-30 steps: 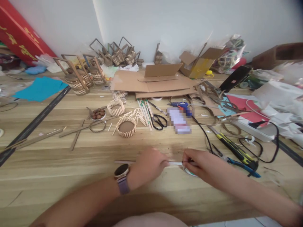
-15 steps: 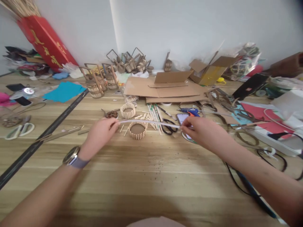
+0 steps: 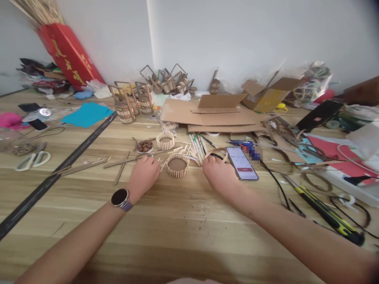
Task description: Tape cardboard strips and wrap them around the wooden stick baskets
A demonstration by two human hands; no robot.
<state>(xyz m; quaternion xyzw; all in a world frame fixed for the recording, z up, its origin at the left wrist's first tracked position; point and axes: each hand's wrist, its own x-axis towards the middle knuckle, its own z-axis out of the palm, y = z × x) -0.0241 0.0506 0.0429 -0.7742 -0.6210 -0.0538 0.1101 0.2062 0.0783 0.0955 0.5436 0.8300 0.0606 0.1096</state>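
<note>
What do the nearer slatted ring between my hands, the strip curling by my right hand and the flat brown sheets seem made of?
Slatted ring: probably unfinished wood or bamboo, from its pale, matte look.
Strip: perhaps paper or thin veneer; it curves smoothly, but its finish is unclear.
Flat brown sheets: likely plain cardboard, given their dull tan surface.
</note>
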